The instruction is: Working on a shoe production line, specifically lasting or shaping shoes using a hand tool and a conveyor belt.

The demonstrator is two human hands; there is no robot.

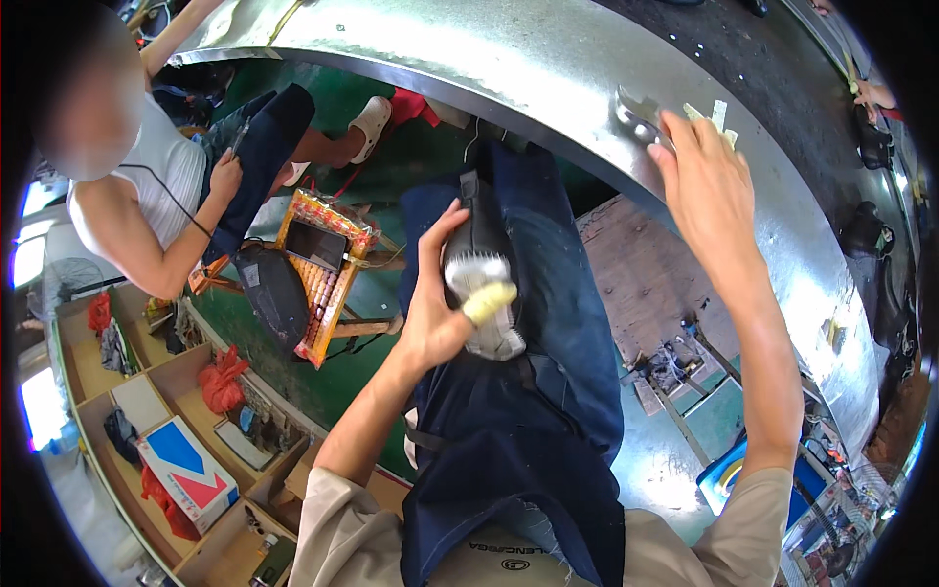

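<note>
My left hand (pixel 430 318) grips a black shoe upper (pixel 477 227) above my lap, its whitish underside turned up and its edge pleated all round. A yellow cover (pixel 489 302) wraps the left thumb, which presses across that underside. Out to the right, my right hand (pixel 712 186) is over the metal bench, closed around a shiny steel tool (pixel 634 115) with a curved head, which looks like lasting pincers. The palm hides the tool's handles. Pale tape-like scraps (pixel 719 119) lie just beyond the fingers.
The curved metal bench (pixel 469 64) arcs across the front and right. A person in a white top (pixel 147 196) sits at the left. Beside me stands a beaded stool (pixel 323 293) with a phone (pixel 315 245). A divided wooden tray (pixel 98 411) holds bags and a box. Black shoes (pixel 866 235) line the far right.
</note>
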